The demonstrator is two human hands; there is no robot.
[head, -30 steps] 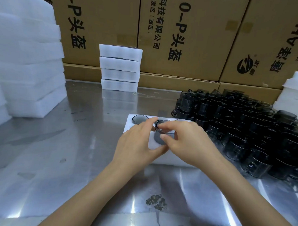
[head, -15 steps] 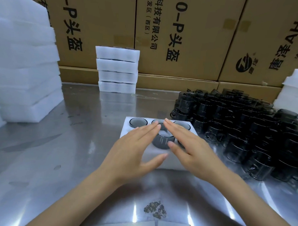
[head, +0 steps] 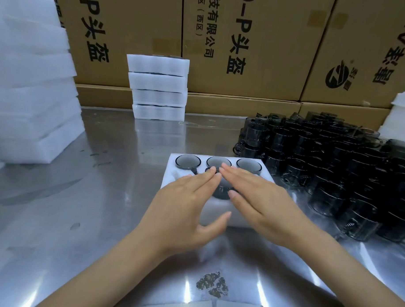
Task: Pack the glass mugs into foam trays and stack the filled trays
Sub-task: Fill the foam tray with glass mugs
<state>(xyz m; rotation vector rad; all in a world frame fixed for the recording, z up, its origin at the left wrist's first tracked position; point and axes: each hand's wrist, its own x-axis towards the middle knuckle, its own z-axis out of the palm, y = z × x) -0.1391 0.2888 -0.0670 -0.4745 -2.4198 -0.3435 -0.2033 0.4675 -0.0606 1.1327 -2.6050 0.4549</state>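
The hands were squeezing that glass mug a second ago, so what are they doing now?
Both let go. The left hand and right hand opened and now lie flat, fingers straight, over the mug in the foam tray. The three mugs in the back row, the loose mugs and the tray stack stayed put.

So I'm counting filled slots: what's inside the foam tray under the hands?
The foam tray shows three mugs along its far row and a fourth beneath the fingertips. Both hands hide the near slots.
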